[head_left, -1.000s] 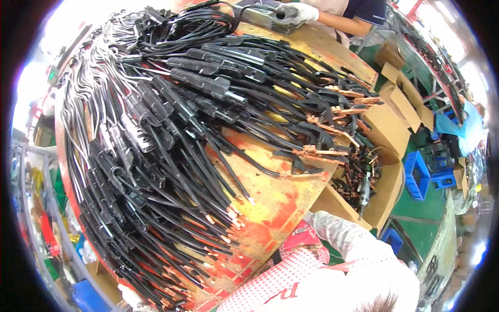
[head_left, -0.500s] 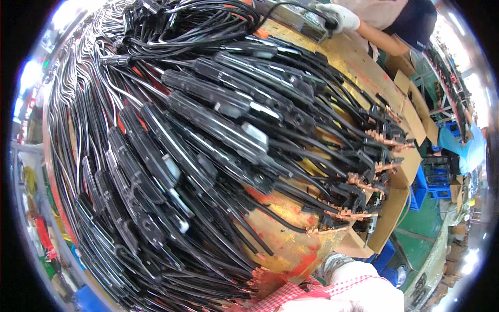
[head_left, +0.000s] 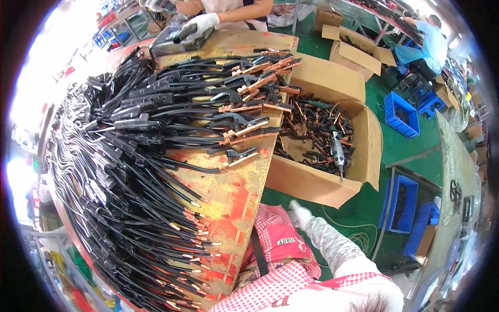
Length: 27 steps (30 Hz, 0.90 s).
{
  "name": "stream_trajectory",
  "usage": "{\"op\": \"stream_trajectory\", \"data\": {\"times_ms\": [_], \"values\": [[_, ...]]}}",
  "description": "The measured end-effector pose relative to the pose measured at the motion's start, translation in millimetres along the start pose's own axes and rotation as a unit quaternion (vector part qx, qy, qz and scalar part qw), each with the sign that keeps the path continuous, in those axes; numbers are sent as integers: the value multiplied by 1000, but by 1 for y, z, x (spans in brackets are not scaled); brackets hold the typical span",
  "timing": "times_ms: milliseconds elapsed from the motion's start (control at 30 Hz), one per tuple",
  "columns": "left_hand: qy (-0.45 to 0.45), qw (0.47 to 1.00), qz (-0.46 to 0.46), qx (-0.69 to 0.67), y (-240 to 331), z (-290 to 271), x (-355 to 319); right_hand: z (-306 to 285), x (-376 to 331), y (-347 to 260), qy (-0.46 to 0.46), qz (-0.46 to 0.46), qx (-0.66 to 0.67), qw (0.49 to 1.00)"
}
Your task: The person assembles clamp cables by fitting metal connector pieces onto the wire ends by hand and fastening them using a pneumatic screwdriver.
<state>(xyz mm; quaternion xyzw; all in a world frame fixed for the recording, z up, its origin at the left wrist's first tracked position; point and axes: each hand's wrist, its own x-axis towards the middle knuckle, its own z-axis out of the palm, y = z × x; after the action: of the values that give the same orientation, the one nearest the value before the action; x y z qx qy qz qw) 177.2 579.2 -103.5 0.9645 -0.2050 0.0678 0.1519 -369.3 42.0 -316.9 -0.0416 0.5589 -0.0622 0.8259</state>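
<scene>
My right hand (head_left: 300,215), in a white glove, is beside the checked apron (head_left: 280,236), below the cardboard box (head_left: 312,182). Its fingers look loosely stretched, with nothing visible in them. My left hand is out of view. On the worktable (head_left: 241,205) lies a thick spread of black cables (head_left: 140,177). Several far ones end in black clamps with copper jaws (head_left: 252,132); the nearer ones end in bare copper tips (head_left: 200,226). Loose clamp parts (head_left: 312,138) fill the box. A grey power screwdriver (head_left: 338,151) stands tilted over them.
Across the table, a co-worker's white-gloved hand (head_left: 202,23) touches a dark tray (head_left: 182,39). Another person in light blue (head_left: 429,44) sits at the far right. Blue crates (head_left: 401,115) and a pale hose (head_left: 364,239) lie on the green floor (head_left: 358,218).
The view has swung right and back, bringing the box, the screwdriver and my right hand into sight. The table now appears smaller and farther left.
</scene>
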Motion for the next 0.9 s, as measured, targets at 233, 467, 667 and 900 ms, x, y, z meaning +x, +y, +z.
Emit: {"op": "stream_trajectory", "data": {"times_ms": [233, 467, 667, 900], "values": [[88, 995, 39, 33, 22, -26, 51, -26, 49, -76, 113, -170, 442, 873], [137, 977, 138, 91, 117, -51, 181, -56, 160, -81, -8, -291, 636, 715], [114, 967, 181, 141, 142, -53, 212, -119, 226, -42, -438, 390, 807, 73], [104, 968, 177, 145, 112, -20, 200, -132, 194, -54, -498, 558, 595, -293]]}}
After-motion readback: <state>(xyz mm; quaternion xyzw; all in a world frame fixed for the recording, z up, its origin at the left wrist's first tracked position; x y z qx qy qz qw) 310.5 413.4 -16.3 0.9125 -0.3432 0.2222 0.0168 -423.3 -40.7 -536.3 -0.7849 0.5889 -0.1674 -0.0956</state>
